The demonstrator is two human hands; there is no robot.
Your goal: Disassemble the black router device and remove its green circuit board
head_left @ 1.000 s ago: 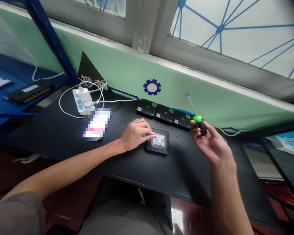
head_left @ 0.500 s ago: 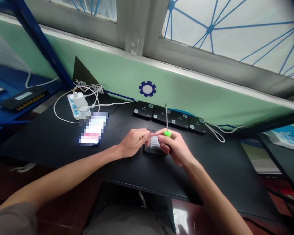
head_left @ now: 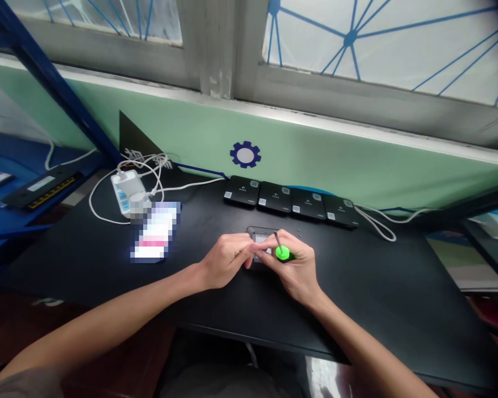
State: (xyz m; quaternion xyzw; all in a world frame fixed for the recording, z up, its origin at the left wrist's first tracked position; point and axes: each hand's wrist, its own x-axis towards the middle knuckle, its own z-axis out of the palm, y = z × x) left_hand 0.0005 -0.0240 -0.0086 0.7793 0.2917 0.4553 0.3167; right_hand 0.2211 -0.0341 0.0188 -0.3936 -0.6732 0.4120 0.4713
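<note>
**Driver tipped down to the box**

Tilted now, where half a second ago it stood upright: the driver leans its shaft away from me over the box. My right hand has a closed grip around the handle, with the green collar showing just above my knuckles. My left hand sits curled at the box's near left side, fingertips on it. I can't tell whether they pinch the edge or only press down. The box lies flat on the surface, label side up, mid-surface just in front of the row of four boxes, with both hands meeting over it. I'd judge this as seating the tip. Whether it touches yet is hidden. Next calls for a steady box and the shaft brought square onto its mark.
</note>
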